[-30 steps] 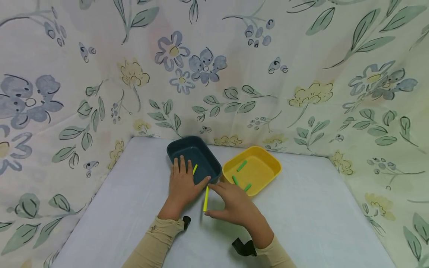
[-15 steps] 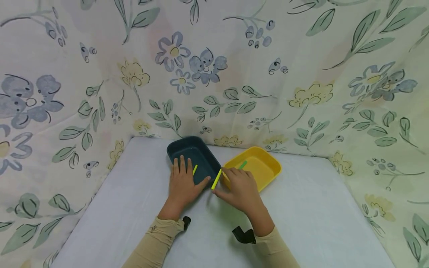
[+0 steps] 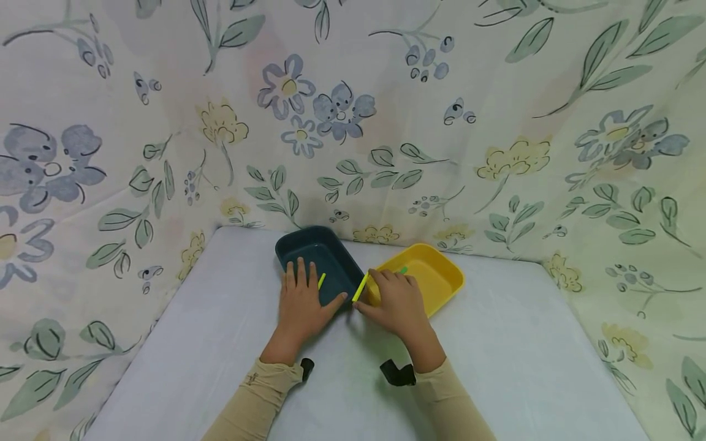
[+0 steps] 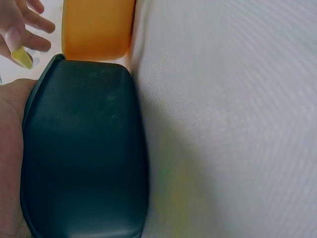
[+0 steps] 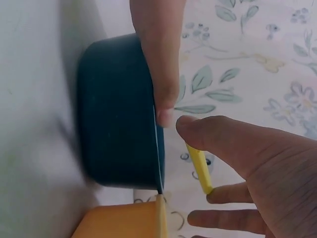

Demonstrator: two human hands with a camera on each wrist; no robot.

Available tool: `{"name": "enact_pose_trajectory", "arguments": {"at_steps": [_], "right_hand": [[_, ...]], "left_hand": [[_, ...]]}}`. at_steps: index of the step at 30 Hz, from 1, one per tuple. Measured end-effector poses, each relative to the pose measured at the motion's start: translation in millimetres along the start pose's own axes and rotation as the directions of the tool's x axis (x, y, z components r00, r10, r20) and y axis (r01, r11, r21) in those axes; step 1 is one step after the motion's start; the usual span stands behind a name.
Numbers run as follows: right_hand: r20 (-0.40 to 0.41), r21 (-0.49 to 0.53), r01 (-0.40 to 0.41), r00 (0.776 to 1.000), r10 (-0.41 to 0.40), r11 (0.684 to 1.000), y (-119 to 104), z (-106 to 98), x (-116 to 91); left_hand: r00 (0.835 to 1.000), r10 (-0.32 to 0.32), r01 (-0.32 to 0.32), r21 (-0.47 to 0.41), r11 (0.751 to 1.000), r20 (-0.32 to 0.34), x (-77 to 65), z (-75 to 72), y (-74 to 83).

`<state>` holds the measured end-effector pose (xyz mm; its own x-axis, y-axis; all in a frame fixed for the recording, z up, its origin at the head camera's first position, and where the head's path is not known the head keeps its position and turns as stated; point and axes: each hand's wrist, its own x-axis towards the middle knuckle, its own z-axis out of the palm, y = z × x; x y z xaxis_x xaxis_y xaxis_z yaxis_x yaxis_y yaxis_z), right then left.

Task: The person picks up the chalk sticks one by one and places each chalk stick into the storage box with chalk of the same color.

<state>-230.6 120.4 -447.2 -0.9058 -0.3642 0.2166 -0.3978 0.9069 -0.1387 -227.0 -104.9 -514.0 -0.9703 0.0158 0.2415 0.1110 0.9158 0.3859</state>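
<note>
My right hand [image 3: 398,304] pinches a short, slim yellow stick [image 3: 361,286] between thumb and a fingertip. In the right wrist view the yellow stick [image 5: 199,168] is held end to end, thumb on one end. It hangs above the meeting corners of a dark teal tray [image 3: 314,245] and a yellow tray [image 3: 438,282]. My left hand [image 3: 302,306] rests over the near side of the teal tray with its fingers straight, the thumb at the rim. Another yellow stick [image 3: 321,281] lies inside the teal tray, partly covered by that hand.
One green stick [image 3: 404,270] shows in the yellow tray; my right hand covers part of that tray. Both trays stand at the back of a white-covered table [image 3: 524,355]. A floral cloth [image 3: 353,122] hangs behind. Black straps [image 3: 398,372] sit at the wrists.
My right hand has moved up and slightly right with the yellow stick, from in front of the teal tray to the trays' meeting corners. My left hand has stayed put.
</note>
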Motion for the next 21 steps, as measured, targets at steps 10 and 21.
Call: {"name": "enact_pose_trajectory", "arguments": {"at_steps": [10, 21], "right_hand": [[0.034, 0.026, -0.026, 0.999, 0.025, 0.999, -1.0, 6.5, 10.8], [0.054, 0.016, -0.043, 0.998, 0.042, 0.999, 0.5, 15.7, 19.0]], "left_hand": [[1.000, -0.005, 0.004, 0.015, 1.000, 0.009, 0.7, 0.2, 0.5], [1.000, -0.005, 0.005, 0.011, 1.000, 0.004, -0.2, -3.1, 2.1]]}}
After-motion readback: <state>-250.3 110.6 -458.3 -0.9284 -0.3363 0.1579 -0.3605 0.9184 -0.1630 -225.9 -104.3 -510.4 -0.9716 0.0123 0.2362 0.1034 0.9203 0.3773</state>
